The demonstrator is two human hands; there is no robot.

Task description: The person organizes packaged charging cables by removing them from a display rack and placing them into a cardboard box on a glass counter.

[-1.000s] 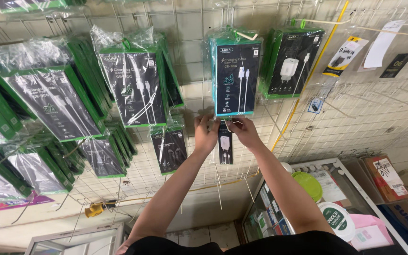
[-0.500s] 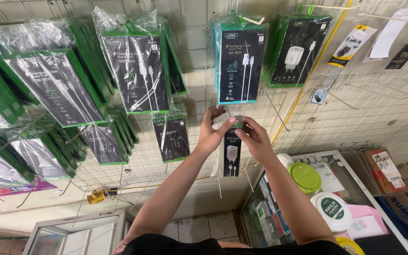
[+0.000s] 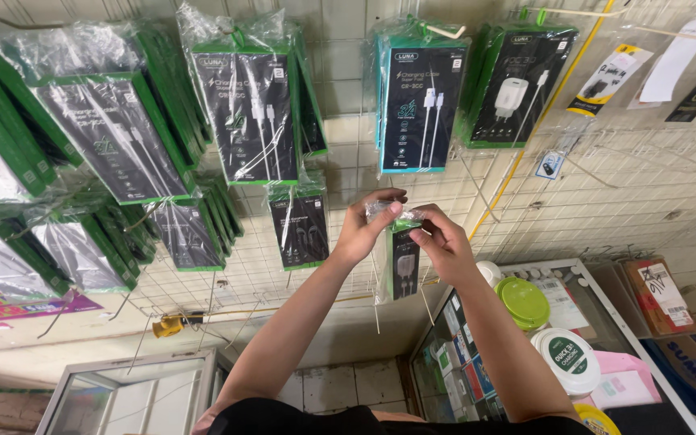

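Note:
Both my hands are raised in front of a white wire grid wall. My left hand and my right hand pinch the top of a small black charger pack in a clear plastic sleeve, which hangs down between them. Just above my hands hangs a black and teal cable box on a hook. A smaller black cable pack hangs to the left of my left hand.
Rows of black and green cable boxes in plastic fill the grid on the left. A charger box hangs at the upper right. Below right stands a glass display case with a green lid, a white tub and cartons on top.
My hands have come down from the grid with the small charger pack, which now hangs lower. The view has tilted slightly downward.

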